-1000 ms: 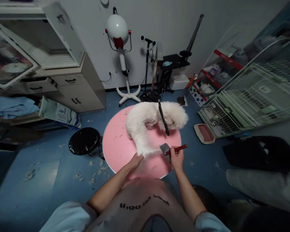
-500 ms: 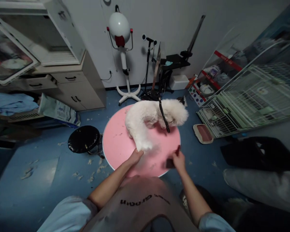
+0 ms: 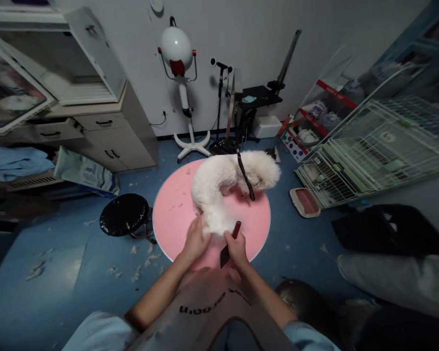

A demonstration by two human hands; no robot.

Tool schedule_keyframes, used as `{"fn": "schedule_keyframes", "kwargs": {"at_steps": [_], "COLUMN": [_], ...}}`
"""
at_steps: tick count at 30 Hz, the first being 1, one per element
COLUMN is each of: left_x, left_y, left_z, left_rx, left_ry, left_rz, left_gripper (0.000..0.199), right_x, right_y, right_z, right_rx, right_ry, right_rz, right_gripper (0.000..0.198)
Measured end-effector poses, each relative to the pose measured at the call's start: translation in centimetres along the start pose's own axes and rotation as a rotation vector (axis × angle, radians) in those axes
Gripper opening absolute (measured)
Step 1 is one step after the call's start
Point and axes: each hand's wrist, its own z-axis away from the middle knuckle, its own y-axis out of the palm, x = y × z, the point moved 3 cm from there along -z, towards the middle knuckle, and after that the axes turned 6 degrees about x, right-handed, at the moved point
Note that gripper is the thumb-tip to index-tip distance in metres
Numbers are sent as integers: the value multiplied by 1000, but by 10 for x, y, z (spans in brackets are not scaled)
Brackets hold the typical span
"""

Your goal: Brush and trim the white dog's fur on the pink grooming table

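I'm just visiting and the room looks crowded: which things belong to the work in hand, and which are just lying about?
Part of the work:
white dog, touched by the left hand
red-handled brush, in the right hand
black strap across the dog
pink table under the dog

Apparently just about:
black stool
blue cloth
floor tray
wire cage

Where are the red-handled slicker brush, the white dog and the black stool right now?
Red-handled slicker brush (image 3: 224, 256): head camera view, on its dark brush head.
White dog (image 3: 219, 170): head camera view, on the fur of its back.
Black stool (image 3: 124, 215): head camera view, on its round seat.
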Motion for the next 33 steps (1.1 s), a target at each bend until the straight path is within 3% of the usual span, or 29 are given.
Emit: {"fn": "schedule_keyframes", "kwargs": {"at_steps": [1,3,7,10,12,15,18,23,27,30,33], "left_x": [-2,-6,1,8,13,21,24,21,19,17,16], "left_y": [-11,-16,19,46,55,55,50,46,44,44,47], "left_z": [2,5,-3,-16,-21,-24,-23,-20,-20,-22,-24], "left_rx": [-87,-74,218,214,162,119,174,242,231,237,248], "left_ry": [8,22,-165,-323,-349,-343,-294,-279,-290,-289,-300], "left_rz": [-42,-27,308,712,826,660,511,555,616,661,712], "left_gripper": [32,21,33,32,29,25,28,30,30,28,27], "right_x": [-3,-8,-15,-15,-14,-14,-10,-15,-32,-28,-5], "right_y": [0,2,11,17,19,13,0,-31,-46,-56,-59], "right_z": [0,-2,-5,-3,-1,-4,-17,-21,16,45,62], "right_rx": [-2,0,44,84,92,65,16,-51,203,324,426], "right_ry": [-15,-36,-42,-49,-32,44,91,168,272,186,72], "right_rz": [22,37,-38,-91,-114,-125,-138,-215,-77,75,253], "right_gripper": [26,27,32,37,39,33,24,32,25,27,18]}}
